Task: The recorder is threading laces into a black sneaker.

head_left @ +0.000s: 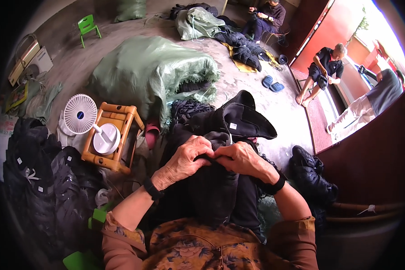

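Across my lap lies a soft black piece that looks like a boot, its wide flaps spread away from me and a small white tag on one of them. My left hand pinches its dark edge, fingers closed. Right beside it, almost touching, my right hand is closed in a pinch on the same edge. A thin pale cord or strip stands up between the hands. Whatever sits right between the fingertips is too small and too hidden to make out.
Left of me, a white fan stands on a bamboo stool near piled black footwear. A large green sack lies ahead. Blue slippers are on the floor. At the right doorway a person sits, another beyond.
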Demonstrator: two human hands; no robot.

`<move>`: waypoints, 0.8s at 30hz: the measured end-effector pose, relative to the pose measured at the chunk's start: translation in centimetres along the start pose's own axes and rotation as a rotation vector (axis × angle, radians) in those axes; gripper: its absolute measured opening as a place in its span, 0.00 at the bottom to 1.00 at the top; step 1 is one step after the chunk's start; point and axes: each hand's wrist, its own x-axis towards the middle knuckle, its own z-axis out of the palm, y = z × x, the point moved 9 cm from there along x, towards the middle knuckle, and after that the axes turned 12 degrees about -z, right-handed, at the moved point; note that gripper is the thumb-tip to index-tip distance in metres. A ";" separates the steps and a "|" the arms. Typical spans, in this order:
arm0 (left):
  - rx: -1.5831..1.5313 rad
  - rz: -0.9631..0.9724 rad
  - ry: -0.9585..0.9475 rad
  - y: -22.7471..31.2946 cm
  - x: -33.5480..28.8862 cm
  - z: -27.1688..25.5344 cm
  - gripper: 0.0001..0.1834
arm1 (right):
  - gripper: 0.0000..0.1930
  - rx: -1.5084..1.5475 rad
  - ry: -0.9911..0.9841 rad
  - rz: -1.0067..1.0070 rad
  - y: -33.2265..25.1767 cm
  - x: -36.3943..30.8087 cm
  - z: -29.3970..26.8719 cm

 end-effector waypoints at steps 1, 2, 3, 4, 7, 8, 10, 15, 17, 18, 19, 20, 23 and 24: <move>0.000 0.007 0.008 0.0 -0.1 0.0 0.18 | 0.06 0.022 -0.088 0.083 0.9 -0.3 0.9; -0.016 0.018 0.037 0.0 -0.2 -0.2 0.18 | 0.06 0.022 -0.072 0.077 1.0 -0.4 1.1; -0.009 0.026 0.027 0.0 -0.2 0.0 0.18 | 0.05 -0.023 -0.079 0.044 1.1 -0.5 1.6; -0.002 0.035 0.017 0.1 -0.2 0.1 0.19 | 0.05 -0.078 -0.046 -0.020 1.0 -0.7 1.4; 0.017 0.052 0.017 0.4 -0.3 0.1 0.21 | 0.06 -0.456 -0.024 -0.242 0.9 -1.8 0.5; 0.007 0.065 0.035 0.6 -0.4 -0.1 0.21 | 0.08 -0.582 0.086 -0.079 2.9 -3.0 -2.6; 0.005 0.035 0.010 0.3 -0.4 0.0 0.20 | 0.07 -0.634 0.397 0.321 8.0 -6.7 -12.0; 0.047 0.088 0.057 0.6 -0.3 0.2 0.17 | 0.09 -1.446 0.661 0.561 9.7 -20.2 -30.7; 0.076 0.117 0.078 1.0 -0.3 0.3 0.17 | 0.09 -1.297 0.776 0.563 10.0 -23.9 -32.5; 0.107 0.138 0.089 1.4 -0.4 0.4 0.17 | 0.09 -1.060 0.809 0.573 10.7 -24.9 -32.4; 0.156 0.136 0.086 1.6 -0.4 0.5 0.17 | 0.09 -0.773 0.818 0.526 11.1 -25.1 -31.7; 0.146 0.159 0.090 2.1 -0.4 0.4 0.17 | 0.09 -0.226 0.984 0.442 11.8 -25.3 -30.9; 0.344 0.197 0.057 3.4 -0.7 0.8 0.15 | 0.08 0.408 1.071 0.381 9.4 -23.2 -29.8; 0.335 0.190 0.065 3.6 -0.5 0.6 0.15 | 0.08 0.456 1.115 0.418 8.5 -22.8 -30.4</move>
